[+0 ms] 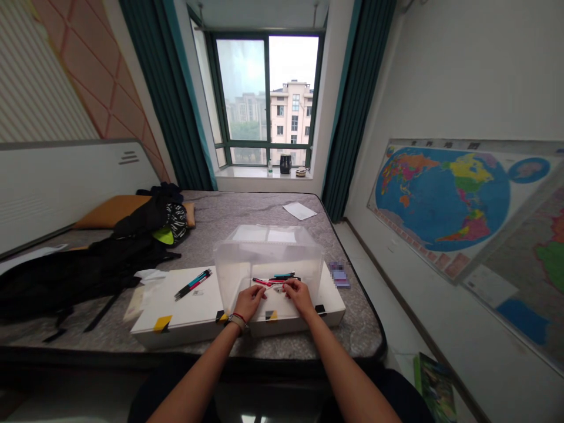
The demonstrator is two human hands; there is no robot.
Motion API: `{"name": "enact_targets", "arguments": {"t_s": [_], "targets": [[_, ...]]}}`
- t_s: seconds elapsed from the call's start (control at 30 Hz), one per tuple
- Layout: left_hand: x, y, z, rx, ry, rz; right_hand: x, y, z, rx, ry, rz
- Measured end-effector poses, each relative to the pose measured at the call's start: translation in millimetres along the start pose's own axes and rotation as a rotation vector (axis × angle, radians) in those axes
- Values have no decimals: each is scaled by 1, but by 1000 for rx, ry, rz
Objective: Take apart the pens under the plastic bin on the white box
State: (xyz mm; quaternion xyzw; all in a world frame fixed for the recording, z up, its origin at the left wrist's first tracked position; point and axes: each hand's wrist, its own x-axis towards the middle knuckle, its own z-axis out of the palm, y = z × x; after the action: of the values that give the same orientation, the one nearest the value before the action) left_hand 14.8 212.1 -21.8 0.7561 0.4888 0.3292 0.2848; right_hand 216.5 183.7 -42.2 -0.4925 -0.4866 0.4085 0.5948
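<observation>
My left hand (pixel 249 302) and my right hand (pixel 298 295) face each other, fingertips pinched. Between them runs a thin pale rod (pixel 275 286), too small to make out fully; both hands seem to grip its ends. Just beyond my fingers, several pens (pixel 284 275) in red, blue and dark colours lie close together. Around them stands a clear plastic box (pixel 229 264), its walls rising behind and beside my hands. Beneath is a flat white carton (pixel 189 314) with black and yellow corner tape. More pens (pixel 192 285), dark, blue and red, lie on its left part.
The carton rests on a grey mattress (pixel 247 211). A black bag (pixel 66 282) and a zebra-patterned cap (pixel 176 223) lie at the left. White paper (pixel 299 211) is further back, and a blurred purple item (pixel 340 275) sits right of the carton.
</observation>
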Motion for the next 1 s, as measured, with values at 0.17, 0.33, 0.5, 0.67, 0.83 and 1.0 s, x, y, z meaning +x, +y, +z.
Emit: {"name": "enact_targets", "arguments": {"t_s": [0.17, 0.33, 0.5, 0.67, 0.83, 1.0], "targets": [[12, 1, 0, 23, 25, -122, 1, 1, 1, -46, 12, 21], [40, 4, 8, 113, 26, -248, 2, 4, 2, -106, 52, 32], [58, 4, 9, 140, 88, -266, 2, 4, 2, -114, 47, 19], [56, 11, 2, 65, 125, -260, 2, 3, 2, -129, 42, 29], [15, 43, -14, -144, 108, -57, 2, 6, 1, -136, 32, 25], [-74, 65, -66, -176, 111, -9, 3, 7, 1, -152, 12, 16]]}}
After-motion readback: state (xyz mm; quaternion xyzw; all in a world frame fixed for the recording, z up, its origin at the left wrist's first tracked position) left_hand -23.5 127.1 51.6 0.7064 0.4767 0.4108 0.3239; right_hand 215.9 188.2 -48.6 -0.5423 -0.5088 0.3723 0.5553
